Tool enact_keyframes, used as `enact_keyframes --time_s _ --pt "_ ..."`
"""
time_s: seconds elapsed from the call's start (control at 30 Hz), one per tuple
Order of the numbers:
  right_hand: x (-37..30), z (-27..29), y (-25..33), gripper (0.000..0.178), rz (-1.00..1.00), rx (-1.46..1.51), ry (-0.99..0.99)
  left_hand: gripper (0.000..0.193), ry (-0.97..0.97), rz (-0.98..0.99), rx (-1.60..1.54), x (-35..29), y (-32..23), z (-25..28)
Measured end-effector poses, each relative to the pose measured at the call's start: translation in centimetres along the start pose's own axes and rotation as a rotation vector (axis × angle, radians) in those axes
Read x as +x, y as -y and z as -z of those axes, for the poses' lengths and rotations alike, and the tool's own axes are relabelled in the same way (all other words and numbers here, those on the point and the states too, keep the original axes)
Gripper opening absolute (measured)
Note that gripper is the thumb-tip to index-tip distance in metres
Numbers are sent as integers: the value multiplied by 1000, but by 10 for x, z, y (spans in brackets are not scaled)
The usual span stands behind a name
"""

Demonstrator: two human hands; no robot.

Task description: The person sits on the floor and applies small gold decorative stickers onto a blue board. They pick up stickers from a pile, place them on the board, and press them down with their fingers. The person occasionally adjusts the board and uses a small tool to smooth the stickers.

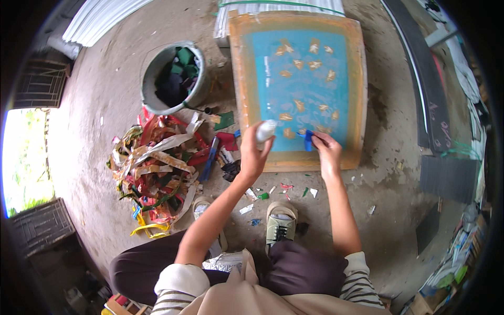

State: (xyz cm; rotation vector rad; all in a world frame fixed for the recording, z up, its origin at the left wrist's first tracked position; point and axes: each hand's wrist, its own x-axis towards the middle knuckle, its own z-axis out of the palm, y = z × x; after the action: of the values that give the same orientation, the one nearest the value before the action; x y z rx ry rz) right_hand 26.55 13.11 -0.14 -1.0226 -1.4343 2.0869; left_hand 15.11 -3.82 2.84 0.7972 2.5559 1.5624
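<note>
Gripping a white bottle in a tightly curled left hand, a person pinches a blue scrap between the thumb and fingers of the nearly closed right hand; whether the scrap touches the blue screen cannot be told. Pale handwriting marks a dark board at three o'clock. The wood-framed screen lies at twelve o'clock from the hands, its near end below them, a rag heap at nine o'clock.
</note>
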Motion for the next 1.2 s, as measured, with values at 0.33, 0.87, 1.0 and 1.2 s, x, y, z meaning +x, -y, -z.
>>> enact_keyframes --time_s 0.33,0.87,1.0,1.2 --pt "32 26 24 14 230 -399 -186 32 -309 302 -227 10 115 28" --pt "43 36 -24 16 885 -1023 -221 50 -343 161 61 8 108 19" --pt "37 28 -42 20 1019 -1123 97 51 -358 157 82 12 102 15" --pt "26 29 -20 23 820 -1037 -4 58 -389 224 75 13 100 19"
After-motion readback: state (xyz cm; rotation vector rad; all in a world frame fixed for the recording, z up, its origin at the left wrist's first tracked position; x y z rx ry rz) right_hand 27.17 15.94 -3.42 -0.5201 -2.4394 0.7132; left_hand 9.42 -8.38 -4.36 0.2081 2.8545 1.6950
